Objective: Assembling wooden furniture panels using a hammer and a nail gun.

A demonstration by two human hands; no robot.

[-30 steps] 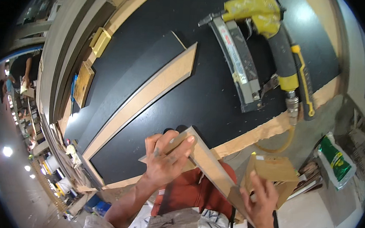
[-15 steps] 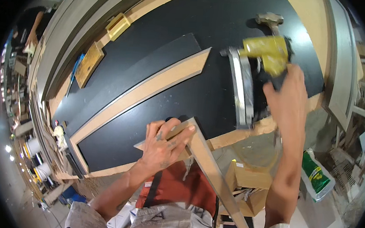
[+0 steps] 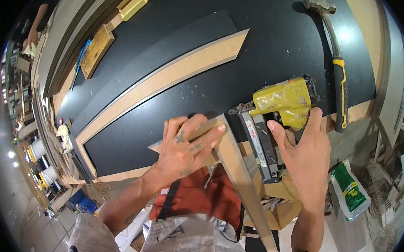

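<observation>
My left hand (image 3: 184, 146) is closed round the corner of an L-shaped wooden frame piece (image 3: 242, 189), thumb on top near the joint. One leg of the piece runs down toward my lap, the other passes under my fingers. My right hand (image 3: 303, 152) grips the handle of a yellow nail gun (image 3: 283, 101). The gun's nose lies close to the frame corner; whether they touch I cannot tell. Its magazine (image 3: 260, 144) points down toward me. Beyond my left hand, another L-shaped frame piece (image 3: 167, 81) lies on the black tabletop (image 3: 181, 17).
A hammer (image 3: 335, 55) lies at the right of the tabletop. Along the far left edge are a wooden block (image 3: 97, 51), a yellow channel-shaped piece (image 3: 132, 4) and long grey mouldings (image 3: 72, 37). A cardboard box (image 3: 283, 209) and green-white bag (image 3: 351, 190) stand below the table.
My right hand has brought the nail gun down and left, close to the frame corner. The hammer's handle now shows. My left hand keeps its hold.
</observation>
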